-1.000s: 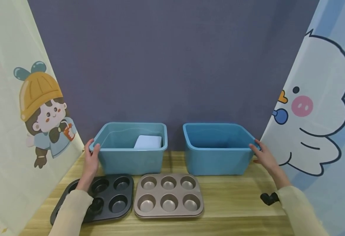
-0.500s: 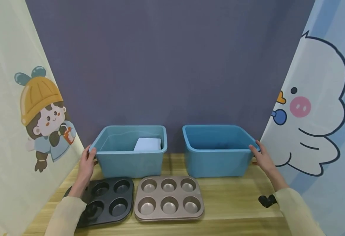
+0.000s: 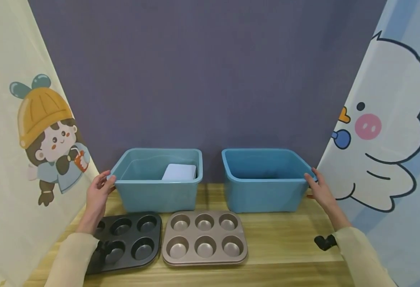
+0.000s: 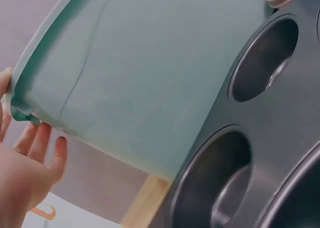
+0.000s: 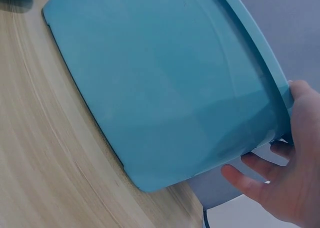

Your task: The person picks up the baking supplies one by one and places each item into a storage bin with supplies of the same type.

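Blue left bin (image 3: 157, 197) pinched at corner by half-curled left hand (image 3: 97, 196), right bin (image 3: 263, 196) likewise by right hand (image 3: 322, 193); likely positioning step, even grip needed next.

I'm losing part of the dark muffin pan (image 3: 132, 238) under the left forearm and sleeve (image 3: 71, 255). The white item (image 3: 179, 172) dips behind the front of the left bin (image 3: 156, 197), so I can't tell what it is. Some of the inside of the right bin (image 3: 263, 197) is blocked from me too. Wrist feeds now: left hand (image 4: 25, 175) cut by the left edge, right hand (image 5: 295, 173) by the right. That black piece (image 3: 324, 242)? Can't make it out.
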Tool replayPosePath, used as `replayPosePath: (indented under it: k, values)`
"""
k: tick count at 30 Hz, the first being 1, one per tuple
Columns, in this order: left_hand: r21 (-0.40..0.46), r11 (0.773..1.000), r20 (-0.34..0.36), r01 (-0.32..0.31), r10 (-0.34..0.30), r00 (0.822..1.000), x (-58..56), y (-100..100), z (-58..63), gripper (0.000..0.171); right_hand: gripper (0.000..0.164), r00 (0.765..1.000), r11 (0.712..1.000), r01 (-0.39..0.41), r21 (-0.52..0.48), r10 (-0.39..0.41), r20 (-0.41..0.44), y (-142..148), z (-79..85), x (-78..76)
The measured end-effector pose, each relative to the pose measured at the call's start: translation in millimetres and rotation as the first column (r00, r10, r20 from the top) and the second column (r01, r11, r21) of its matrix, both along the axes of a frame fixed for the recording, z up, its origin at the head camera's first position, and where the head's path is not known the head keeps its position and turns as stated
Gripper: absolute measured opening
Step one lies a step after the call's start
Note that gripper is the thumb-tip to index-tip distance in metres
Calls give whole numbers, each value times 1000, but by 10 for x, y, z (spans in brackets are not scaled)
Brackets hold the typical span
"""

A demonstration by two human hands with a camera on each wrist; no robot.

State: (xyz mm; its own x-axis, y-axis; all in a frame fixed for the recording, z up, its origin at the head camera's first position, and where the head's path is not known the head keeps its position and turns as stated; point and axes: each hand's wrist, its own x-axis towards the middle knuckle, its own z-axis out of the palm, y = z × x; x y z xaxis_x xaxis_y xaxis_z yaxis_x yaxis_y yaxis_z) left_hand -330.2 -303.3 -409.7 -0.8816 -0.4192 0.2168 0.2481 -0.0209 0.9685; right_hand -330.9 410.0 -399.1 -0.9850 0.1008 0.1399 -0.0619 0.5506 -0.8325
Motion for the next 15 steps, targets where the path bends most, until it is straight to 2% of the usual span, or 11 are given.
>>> replayPosePath:
  k: [3,7,9,11,15]
  values:
    - [-87,995,-48,-50,46,998,18,26,49,43,82,1000,1000,-13,3,13,-22,10,0,-4]
    - [-262,953,-71,-150,136,988,50,106,114,39,80,999,1000,-24,-18,24,-36,20,-1,0]
    - [-288,940,-55,-180,172,984,68,154,130,40,80,999,999,-25,-33,24,-38,23,0,-1]
    - [-280,938,-35,-204,202,979,90,193,128,42,80,999,998,-24,-51,22,-42,22,-2,-6]
    - [-298,926,-27,-230,233,972,164,233,60,42,79,999,998,-19,-63,16,-49,2,-13,-15]
